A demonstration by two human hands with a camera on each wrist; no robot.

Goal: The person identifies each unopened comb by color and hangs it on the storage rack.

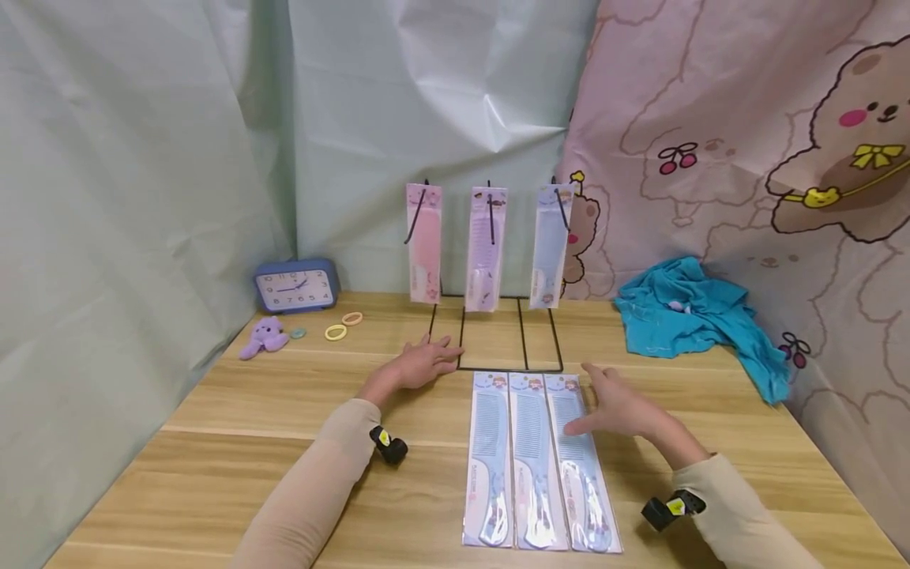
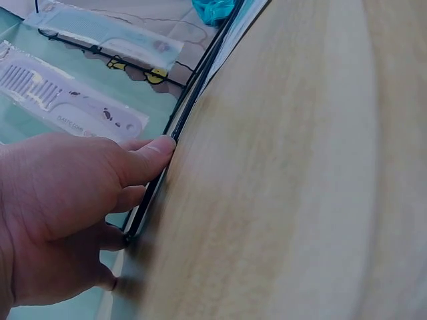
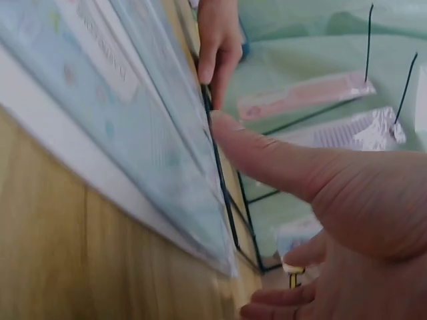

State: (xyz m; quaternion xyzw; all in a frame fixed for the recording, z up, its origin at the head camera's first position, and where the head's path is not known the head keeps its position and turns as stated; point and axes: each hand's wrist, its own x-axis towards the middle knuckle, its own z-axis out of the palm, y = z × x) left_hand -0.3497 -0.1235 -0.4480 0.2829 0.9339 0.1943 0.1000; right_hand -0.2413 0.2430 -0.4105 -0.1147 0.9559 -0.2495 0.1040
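Both hands flat by the black wire display rack (image 1: 498, 332), three packaged combs laid on the light wooden table (image 1: 284, 474).

The left hand (image 1: 424, 363) rests with its fingers straight against the rack's near-left base wire; the right hand (image 1: 617, 407) lies relaxed and spread, its thumb tip on the rightmost of the three blue combs in clear plastic sleeves (image 1: 535, 462), gripping nothing; these lie side by side just near of the rack; on its hooks hang a pink packaged comb (image 1: 424, 243), a lilac one (image 1: 486, 249) and a pale blue one (image 1: 552, 245); a blue alarm clock (image 1: 295, 286), a purple plush toy (image 1: 263, 337) and a crumpled teal cloth (image 1: 700, 320) sit apart. The rack looks light, so a nudge at its base could tip it; the glossy sleeves may slide or fan apart under a flat palm.
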